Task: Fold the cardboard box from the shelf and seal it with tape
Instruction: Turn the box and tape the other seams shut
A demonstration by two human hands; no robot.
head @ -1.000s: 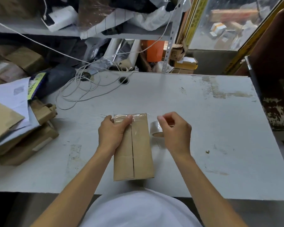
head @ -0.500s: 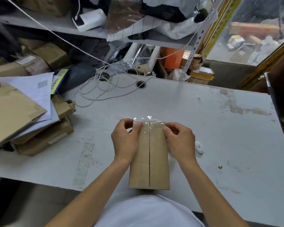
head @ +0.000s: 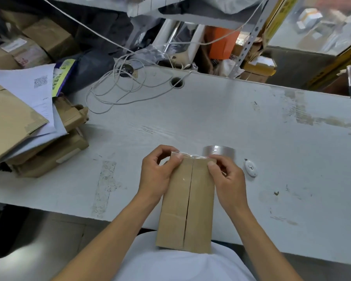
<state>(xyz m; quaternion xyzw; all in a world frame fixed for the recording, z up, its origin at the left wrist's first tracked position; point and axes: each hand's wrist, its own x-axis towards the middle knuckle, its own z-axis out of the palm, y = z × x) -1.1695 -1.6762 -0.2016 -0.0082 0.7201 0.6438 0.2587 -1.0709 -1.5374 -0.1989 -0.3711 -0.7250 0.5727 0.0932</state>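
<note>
Frame centre: left hand [head: 157, 175], right hand [head: 226, 179] pinch tape [head: 187, 156] over box [head: 187, 205] far edge; light, stiff cardboard, best held by sides.

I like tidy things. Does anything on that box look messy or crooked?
Yes. The clear tape at the far end of the box is wrinkled and bunched rather than flat, pinched by the left hand and right hand. The middle seam also gapes wider toward the near end.

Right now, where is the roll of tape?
In the head view, the roll of tape stands on the white table just beyond the right hand, behind the cardboard box.
</note>
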